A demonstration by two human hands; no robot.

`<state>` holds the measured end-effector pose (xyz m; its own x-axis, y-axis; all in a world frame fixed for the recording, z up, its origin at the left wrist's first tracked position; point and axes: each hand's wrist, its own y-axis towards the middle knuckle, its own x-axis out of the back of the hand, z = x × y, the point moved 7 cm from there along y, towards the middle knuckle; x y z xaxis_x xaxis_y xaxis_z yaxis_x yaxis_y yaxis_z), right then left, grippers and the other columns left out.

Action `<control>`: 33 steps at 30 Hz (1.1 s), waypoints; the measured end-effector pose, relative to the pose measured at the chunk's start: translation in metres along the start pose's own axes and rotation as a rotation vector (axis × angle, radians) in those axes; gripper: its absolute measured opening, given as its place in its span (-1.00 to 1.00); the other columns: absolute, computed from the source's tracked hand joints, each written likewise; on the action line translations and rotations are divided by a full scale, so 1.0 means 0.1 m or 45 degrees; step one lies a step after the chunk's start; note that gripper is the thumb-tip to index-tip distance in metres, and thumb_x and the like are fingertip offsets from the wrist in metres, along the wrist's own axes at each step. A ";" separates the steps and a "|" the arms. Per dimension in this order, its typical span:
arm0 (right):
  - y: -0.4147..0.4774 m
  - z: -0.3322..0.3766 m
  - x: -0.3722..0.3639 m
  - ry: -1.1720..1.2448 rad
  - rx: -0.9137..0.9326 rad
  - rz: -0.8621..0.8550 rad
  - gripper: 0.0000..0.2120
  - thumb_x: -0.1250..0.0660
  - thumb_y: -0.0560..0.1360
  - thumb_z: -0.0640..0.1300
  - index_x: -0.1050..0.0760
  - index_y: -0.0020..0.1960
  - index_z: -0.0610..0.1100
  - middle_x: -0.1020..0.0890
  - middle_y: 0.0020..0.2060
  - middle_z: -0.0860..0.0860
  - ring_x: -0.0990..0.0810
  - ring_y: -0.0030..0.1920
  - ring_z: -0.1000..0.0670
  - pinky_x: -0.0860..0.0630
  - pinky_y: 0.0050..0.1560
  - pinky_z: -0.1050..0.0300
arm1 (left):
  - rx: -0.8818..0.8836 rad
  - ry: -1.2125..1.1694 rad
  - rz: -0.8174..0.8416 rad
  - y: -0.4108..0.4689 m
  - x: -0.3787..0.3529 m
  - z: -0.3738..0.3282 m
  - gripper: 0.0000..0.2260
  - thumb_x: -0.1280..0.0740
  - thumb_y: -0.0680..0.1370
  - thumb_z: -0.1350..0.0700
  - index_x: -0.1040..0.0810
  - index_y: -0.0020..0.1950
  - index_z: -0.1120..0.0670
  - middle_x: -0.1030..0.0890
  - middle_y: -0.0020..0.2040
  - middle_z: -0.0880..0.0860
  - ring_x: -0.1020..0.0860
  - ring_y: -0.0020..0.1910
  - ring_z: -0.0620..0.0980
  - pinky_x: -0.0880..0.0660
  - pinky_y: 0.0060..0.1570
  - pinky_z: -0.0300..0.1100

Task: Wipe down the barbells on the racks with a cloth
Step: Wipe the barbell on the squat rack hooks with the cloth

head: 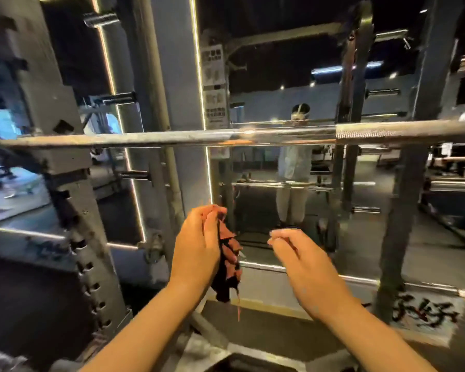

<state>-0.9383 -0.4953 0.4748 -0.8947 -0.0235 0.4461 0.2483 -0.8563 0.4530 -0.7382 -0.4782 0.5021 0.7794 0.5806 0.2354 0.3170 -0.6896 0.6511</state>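
A steel barbell [172, 137] runs level across the view at about chest height, resting on the rack. Its right part has a knurled grip. Well below the bar, my left hand [199, 245] grips a bunched red and black cloth [230, 261], which hangs down from its fingers. My right hand [301, 261] is held just to the right of the cloth with fingers relaxed and slightly bent, holding nothing. Neither hand touches the barbell.
The dark rack upright [73, 210] with adjustment holes stands at the left, another upright [403, 210] at the right. A wall mirror [279, 89] behind the bar reflects a standing person and more racks. A lower chrome bar [346, 277] crosses behind my right hand.
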 end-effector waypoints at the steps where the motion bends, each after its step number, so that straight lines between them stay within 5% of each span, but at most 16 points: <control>1: -0.09 -0.07 -0.39 0.190 -0.157 0.252 -0.73 -0.24 0.56 0.24 -0.61 0.03 0.11 -0.67 -0.02 0.17 -0.62 0.07 0.09 -0.51 0.16 0.13 | 0.066 0.028 -0.042 -0.14 0.07 0.11 -0.80 -0.16 0.71 0.10 -0.54 0.06 -0.15 -0.63 -0.08 -0.26 -0.60 -0.12 -0.29 -0.47 -0.08 -0.34; 3: -0.30 -0.08 -0.98 0.394 -0.283 0.515 -0.59 -0.37 0.49 0.33 -0.62 -0.01 -0.02 -0.66 -0.23 0.15 -0.62 -0.16 0.15 -0.51 -0.01 0.18 | 0.176 0.064 -0.060 -0.41 0.22 0.30 -0.79 -0.16 0.71 0.09 -0.57 0.09 -0.14 -0.63 -0.06 -0.23 -0.56 -0.04 -0.36 -0.41 -0.04 -0.41; 8: -0.70 0.08 -1.70 0.487 -0.344 0.577 -0.77 -0.47 0.54 -0.12 -0.48 0.05 -0.21 -0.63 -0.23 -0.04 -0.55 -0.31 0.13 -0.47 -0.24 0.27 | 0.554 -0.011 -0.042 -1.00 0.83 0.86 -0.81 -0.16 0.71 0.07 -0.57 0.09 0.03 -0.62 -0.03 -0.07 -0.57 -0.04 -0.27 -0.40 -0.05 -0.51; 11: -0.88 0.23 -2.11 0.398 -0.333 0.728 -0.84 -0.42 0.57 -0.14 -0.50 0.07 -0.18 -0.66 -0.19 -0.04 -0.62 -0.26 0.16 -0.55 -0.20 0.24 | 0.836 -0.457 -0.012 -1.42 1.32 1.12 -0.81 -0.34 0.63 0.06 -0.55 0.22 0.04 -0.70 0.11 0.07 -0.67 0.11 -0.04 -0.56 0.23 -0.07; 13: -1.00 0.37 -2.36 0.337 -0.303 0.799 -0.90 -0.39 0.60 -0.06 -0.54 0.03 -0.08 -0.66 -0.13 -0.09 -0.67 -0.11 0.03 -0.62 -0.05 0.03 | 0.922 -0.612 0.046 -1.72 1.69 1.19 -0.57 -0.48 0.52 0.09 -0.49 0.36 -0.03 -0.68 0.20 0.07 -0.65 0.19 0.06 -0.58 0.20 -0.02; 16: -1.23 0.57 -2.74 0.430 -0.393 0.851 -0.98 -0.32 0.62 0.02 -0.49 0.00 0.13 -0.63 -0.02 -0.12 -0.69 -0.02 -0.14 -0.66 -0.04 -0.18 | 0.973 -0.442 0.150 -2.12 2.24 1.23 -0.55 -0.50 0.53 0.16 -0.49 0.40 0.01 -0.67 0.22 0.06 -0.65 0.21 0.02 -0.60 0.17 -0.09; 19: -1.49 0.75 -3.07 0.490 -0.414 0.897 -0.91 -0.27 0.66 -0.08 -0.37 0.12 0.05 -0.62 0.01 -0.10 -0.70 -0.11 0.01 -0.63 -0.18 0.12 | 1.070 -0.304 0.027 -2.49 2.79 1.26 -0.66 -0.48 0.53 0.10 -0.55 0.29 0.03 -0.69 0.15 0.03 -0.68 0.11 -0.03 -0.62 0.08 -0.14; 22: -1.75 0.97 -3.31 0.683 -0.491 0.928 -0.78 -0.30 0.62 -0.30 -0.36 0.17 -0.07 -0.69 -0.09 -0.16 -0.73 -0.22 -0.01 -0.60 -0.30 0.21 | 1.146 -0.310 -0.052 -2.85 3.20 1.28 -0.61 -0.54 0.48 0.01 -0.55 0.27 0.00 -0.66 0.18 0.09 -0.67 0.15 0.05 -0.60 0.18 0.04; 26: -2.04 1.19 -3.58 0.659 -0.415 0.941 -0.69 -0.42 0.57 -0.22 -0.47 0.25 0.01 -0.67 0.16 -0.11 -0.71 0.08 -0.07 -0.68 0.08 -0.07 | 1.187 -0.488 -0.142 -3.21 3.63 1.20 -0.57 -0.51 0.46 0.01 -0.53 0.29 0.04 -0.65 0.18 0.11 -0.66 0.16 0.12 -0.61 0.15 0.10; 30: -2.20 1.46 -3.76 0.416 -0.307 0.841 -0.69 -0.51 0.50 -0.09 -0.52 0.17 0.15 -0.62 0.12 0.08 -0.63 0.13 0.03 -0.67 0.08 -0.08 | 1.128 -0.025 -0.205 -3.41 4.08 1.08 -0.82 -0.45 0.56 0.11 -0.54 0.13 0.00 -0.63 0.07 0.04 -0.64 0.05 -0.06 -0.62 -0.02 -0.14; 33: -2.34 1.77 -3.92 0.298 -0.115 0.836 -0.66 -0.51 0.50 -0.14 -0.47 0.10 0.20 -0.59 0.01 0.19 -0.61 0.03 0.15 -0.62 -0.08 0.24 | 1.013 0.237 -0.313 -3.55 4.37 1.00 -0.89 -0.41 0.58 0.18 -0.50 -0.01 0.03 -0.59 -0.11 -0.05 -0.58 -0.16 -0.21 -0.55 -0.19 -0.32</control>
<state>-0.5804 -0.1948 0.3305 -0.6290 -0.6522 0.4231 0.7420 -0.6661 0.0762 -0.4564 -0.0230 0.3011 0.5594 0.7671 0.3140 0.8050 -0.5931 0.0149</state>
